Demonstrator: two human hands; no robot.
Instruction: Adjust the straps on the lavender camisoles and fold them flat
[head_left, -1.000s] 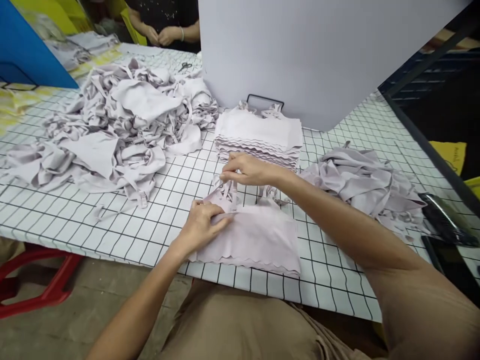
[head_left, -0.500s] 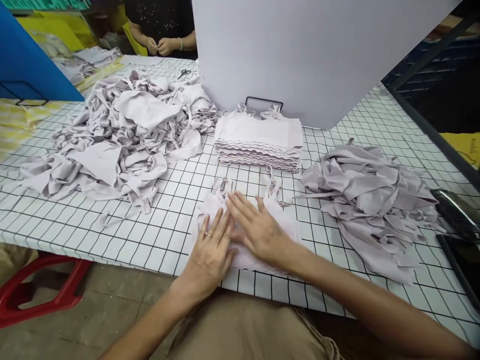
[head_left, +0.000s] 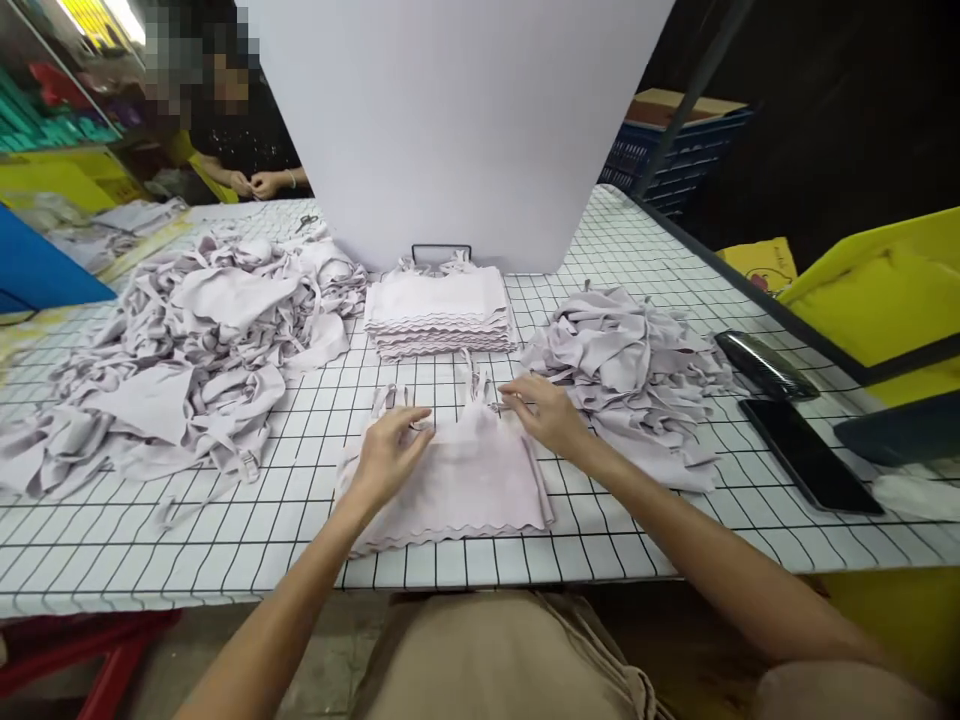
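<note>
A pale lilac camisole (head_left: 465, 490) with thin straps and a wavy hem lies flat on the grid-patterned table in front of me, its hem toward me. My left hand (head_left: 390, 455) is over its upper left part, thumb and forefinger apart, beside one strap bundle. At its upper right corner, my right hand (head_left: 547, 415) has thumb and fingertip drawn together at the end of the other strap (head_left: 474, 385). Just beyond is a neat stack of folded camisoles (head_left: 439, 310) with wavy edges.
A large crumpled heap of the same fabric (head_left: 225, 330) spreads at left, a smaller pile (head_left: 630, 350) at right. A tall white board (head_left: 457, 120) stands behind the stack. Farther right lie a phone (head_left: 810, 455) and a dark glossy object (head_left: 765, 365). A co-worker's hands (head_left: 259, 184) show at back left.
Both palms were flat together on the camisole's middle; they have moved apart to its upper left and upper right. My view has turned to the right and up.
</note>
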